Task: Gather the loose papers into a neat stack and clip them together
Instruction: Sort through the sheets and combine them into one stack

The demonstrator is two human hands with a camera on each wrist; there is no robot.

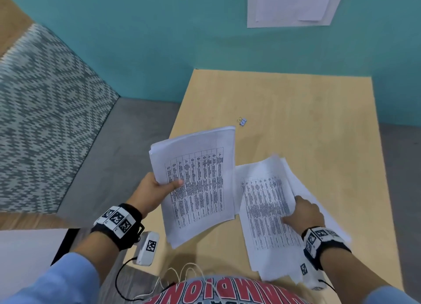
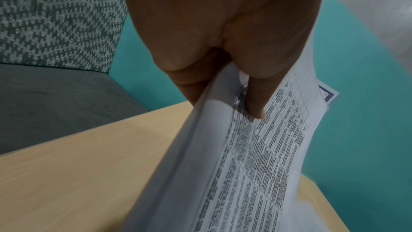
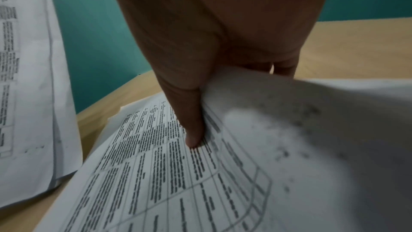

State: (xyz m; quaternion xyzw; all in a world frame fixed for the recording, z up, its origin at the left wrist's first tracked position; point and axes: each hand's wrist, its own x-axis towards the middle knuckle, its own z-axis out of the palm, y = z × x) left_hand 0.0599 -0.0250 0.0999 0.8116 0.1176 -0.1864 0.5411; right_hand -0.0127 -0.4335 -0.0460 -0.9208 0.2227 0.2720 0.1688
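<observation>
My left hand [image 1: 159, 187] grips a bundle of printed papers [image 1: 198, 180] by its left edge, thumb on top, and holds it above the wooden table [image 1: 296, 112]. In the left wrist view the thumb [image 2: 256, 98] presses on that bundle [image 2: 245, 174]. My right hand [image 1: 303, 210] pinches a second, looser batch of printed sheets [image 1: 266, 212] lying on the table, its right edge lifted. The right wrist view shows a finger [image 3: 191, 121] on these sheets [image 3: 178, 174]. A small binder clip [image 1: 242, 121] lies on the table beyond both bundles.
A patterned upholstered seat [image 1: 45, 121] stands to the left of the table. White sheets [image 1: 293, 5] hang on the teal wall behind. A wrist camera unit [image 1: 147, 249] with a cable hangs below my left wrist.
</observation>
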